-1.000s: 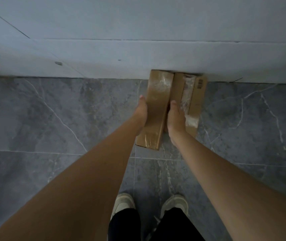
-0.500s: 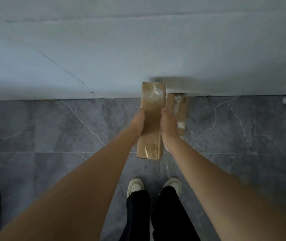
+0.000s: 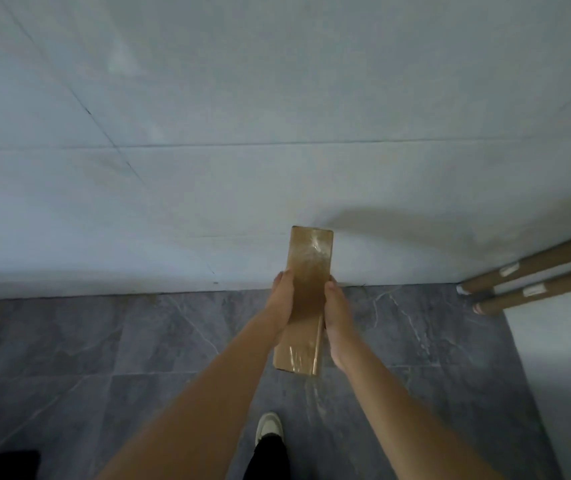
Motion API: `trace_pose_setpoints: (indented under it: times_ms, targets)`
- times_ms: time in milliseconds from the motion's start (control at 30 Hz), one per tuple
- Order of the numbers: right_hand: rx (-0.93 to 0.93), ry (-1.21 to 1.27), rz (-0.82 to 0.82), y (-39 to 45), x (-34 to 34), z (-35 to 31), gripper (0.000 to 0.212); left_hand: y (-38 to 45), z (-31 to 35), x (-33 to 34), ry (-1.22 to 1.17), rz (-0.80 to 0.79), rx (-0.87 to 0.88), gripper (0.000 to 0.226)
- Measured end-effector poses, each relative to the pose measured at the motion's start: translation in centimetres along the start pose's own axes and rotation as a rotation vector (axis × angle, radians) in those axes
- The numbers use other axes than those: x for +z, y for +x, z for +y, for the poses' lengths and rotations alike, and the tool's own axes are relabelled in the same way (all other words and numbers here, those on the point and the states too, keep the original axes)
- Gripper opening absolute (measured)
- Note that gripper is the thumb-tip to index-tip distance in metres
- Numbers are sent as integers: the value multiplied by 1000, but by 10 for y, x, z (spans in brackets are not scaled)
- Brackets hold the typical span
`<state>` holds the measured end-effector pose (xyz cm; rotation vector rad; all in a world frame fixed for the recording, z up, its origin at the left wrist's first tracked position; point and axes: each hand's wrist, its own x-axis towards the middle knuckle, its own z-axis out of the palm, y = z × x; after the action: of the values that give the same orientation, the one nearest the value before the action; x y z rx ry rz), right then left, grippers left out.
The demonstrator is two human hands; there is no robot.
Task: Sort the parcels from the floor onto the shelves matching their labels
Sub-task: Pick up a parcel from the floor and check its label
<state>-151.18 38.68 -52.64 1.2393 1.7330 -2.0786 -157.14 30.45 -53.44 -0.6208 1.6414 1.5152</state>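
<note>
So the parcel (image 3: 306, 299) is a long, narrow cardboard box, plain brown, wrapped lengthwise in clear tape that goes shiny and crinkly near both ends. It's up in the air out in front of the person, long axis pointing away toward the wall, near end dipping a bit lower. No label I can make out on the faces showing.

Left hand (image 3: 282, 303) is clamped flat against the left side of the box about halfway along, fingers wrapped under. Right hand (image 3: 336, 317) does the same on the right side, thumb on the top edge. Both arms bare and stretched out.

Below is the floor (image 3: 138, 358), big grey stone-look tiles with pale veins and thin grout lines. The far wall (image 3: 208, 133) is pale, smooth, large panels with faint seams. Over on the right, two brown cardboard tubes (image 3: 533, 278) stick out at an angle, each with a small white sticker, ends toward the middle. One pale shoe (image 3: 268, 427) and a dark trouser leg at the near edge.
</note>
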Motion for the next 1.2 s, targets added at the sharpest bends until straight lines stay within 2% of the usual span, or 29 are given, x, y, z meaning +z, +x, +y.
trace_pose_setpoints:
  times_ms: [133,567,767,1000,1200]
  targets:
    - [-92,3,9,-48,-17,-37,44,-71,32,12,3,-20,84,64]
    - [-400,-128,-64,-240,-64,-125,47,-317,52,29,10,-8,371,61]
    - [-567,-63,-138,-335,-80,-181,45,-434,86,42,48,20,582,60]
    - [-771,-40,-142,-419,-93,-246,47,-523,122,46,25,95,795,50]
    - [-876,10,-179,-478,-109,-277,44,-567,132,53,146,113,1121,44]
